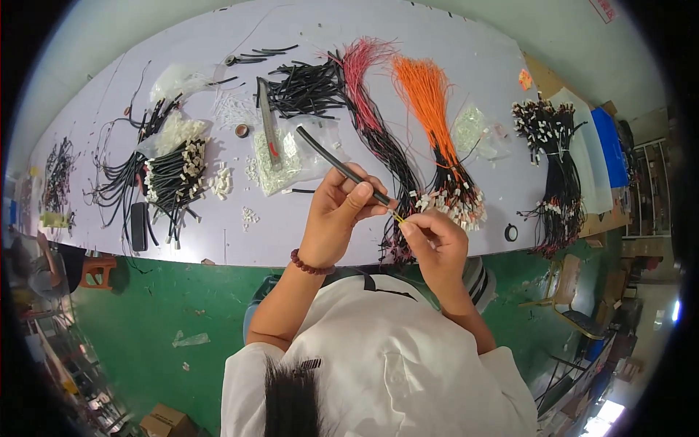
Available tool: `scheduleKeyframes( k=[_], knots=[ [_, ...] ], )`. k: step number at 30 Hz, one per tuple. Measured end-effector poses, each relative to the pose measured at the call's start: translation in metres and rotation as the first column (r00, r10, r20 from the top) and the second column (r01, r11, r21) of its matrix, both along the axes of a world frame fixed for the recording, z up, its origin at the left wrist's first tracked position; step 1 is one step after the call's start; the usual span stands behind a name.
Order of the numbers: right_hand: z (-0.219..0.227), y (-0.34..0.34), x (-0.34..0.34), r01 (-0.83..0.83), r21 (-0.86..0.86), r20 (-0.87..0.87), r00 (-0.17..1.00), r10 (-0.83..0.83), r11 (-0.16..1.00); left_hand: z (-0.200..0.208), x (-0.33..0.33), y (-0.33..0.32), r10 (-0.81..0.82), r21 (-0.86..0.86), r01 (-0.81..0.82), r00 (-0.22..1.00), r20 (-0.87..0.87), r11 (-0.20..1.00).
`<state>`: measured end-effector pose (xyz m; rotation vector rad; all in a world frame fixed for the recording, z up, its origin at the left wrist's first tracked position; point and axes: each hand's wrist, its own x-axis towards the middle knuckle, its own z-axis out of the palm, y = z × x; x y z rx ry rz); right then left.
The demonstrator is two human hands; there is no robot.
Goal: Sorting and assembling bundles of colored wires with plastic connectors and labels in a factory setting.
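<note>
My left hand (336, 207) is closed around a thick black tube (324, 152), which slants up and to the left out of my fingers. At the tube's lower right end, thin yellow wires (398, 217) stick out. The thumb and fingers of my right hand (438, 244) pinch these wires close to the tube. Just beyond my hands lies a bundle of black and pink-red wires (382, 138). To its right is a bundle of orange wires (424, 91) with white connectors (455, 206) at its near end.
Black sleeve pieces (306, 89) and a bag of small clear parts (280, 164) with a cutter knife (269, 120) lie ahead. Black cables with white connectors (175, 175) and a phone (139, 226) are on the left. A tape roll (511, 232) and another cable bundle (559, 167) sit right.
</note>
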<state>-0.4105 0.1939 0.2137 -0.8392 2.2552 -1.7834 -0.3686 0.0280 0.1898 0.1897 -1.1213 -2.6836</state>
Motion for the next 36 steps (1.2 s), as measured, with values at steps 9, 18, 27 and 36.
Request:
scheduleKeyframes(
  k=[9, 18, 27, 36],
  knots=[
    [0.007, 0.014, 0.001, 0.026, -0.086, 0.169, 0.985, -0.011, 0.996, 0.002, 0.0, 0.006, -0.035, -0.034, 0.035, 0.999, -0.017, 0.999],
    [0.005, 0.019, 0.003, 0.004, 0.004, 0.034, 0.999, -0.004, 1.0, 0.003, 0.002, 0.015, -0.024, -0.015, 0.024, 1.0, -0.007, 1.0],
    [0.006, 0.021, 0.005, 0.006, -0.043, 0.15, 0.989, 0.0, 0.999, 0.004, 0.005, 0.017, -0.002, -0.1, 0.0, 1.0, -0.023, 0.995],
    [0.003, 0.027, -0.003, 0.019, -0.031, 0.266, 0.964, -0.011, 0.999, 0.007, 0.006, 0.017, -0.007, -0.205, -0.008, 0.997, -0.072, 0.979]
  ],
)
